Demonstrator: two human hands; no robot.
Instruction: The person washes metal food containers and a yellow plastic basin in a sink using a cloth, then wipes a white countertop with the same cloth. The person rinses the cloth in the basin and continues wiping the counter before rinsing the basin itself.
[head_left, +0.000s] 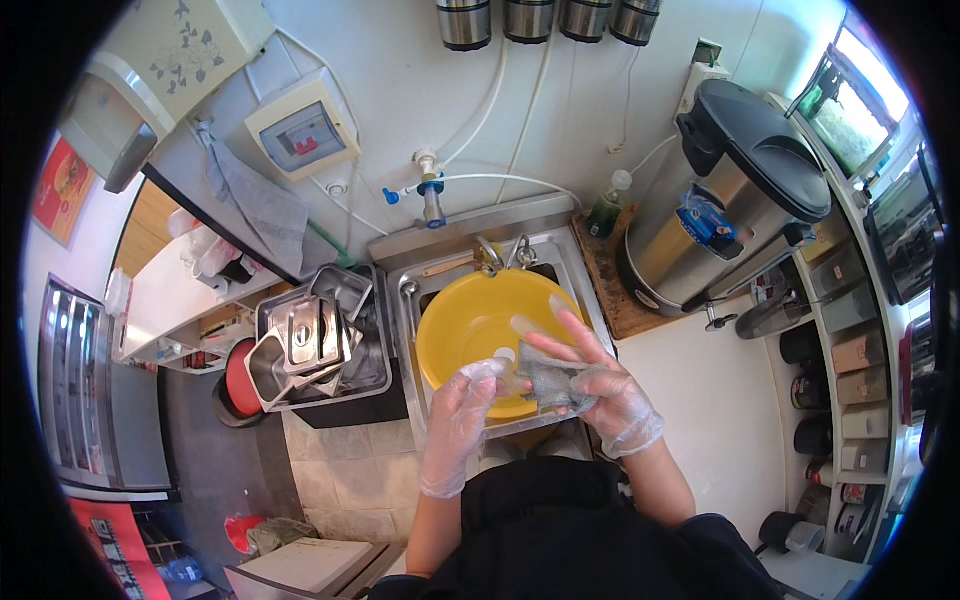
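In the head view, my right hand (611, 397), in a clear plastic glove, holds a grey mesh cloth (555, 379) between thumb and palm. Two of its fingers point outward, and loose glove tips stick out beyond them. Gloved too, my left hand (463, 409) is bent beside the cloth's left edge. Whether its fingers pinch the cloth or something else cannot be made out. Below both hands, a large yellow plastic basin (450, 319) sits in a stainless steel sink (409, 330). A small pale round spot shows near my left fingertips.
Left of the sink, a metal tub (384, 352) holds stacked steel pans and lids (304, 337). A tall steel urn (660, 232) stands on a wooden board (634, 322) at right, near a green bottle (607, 204). Taps (491, 259) rise behind the basin. Shelves of containers (859, 390) line the right.
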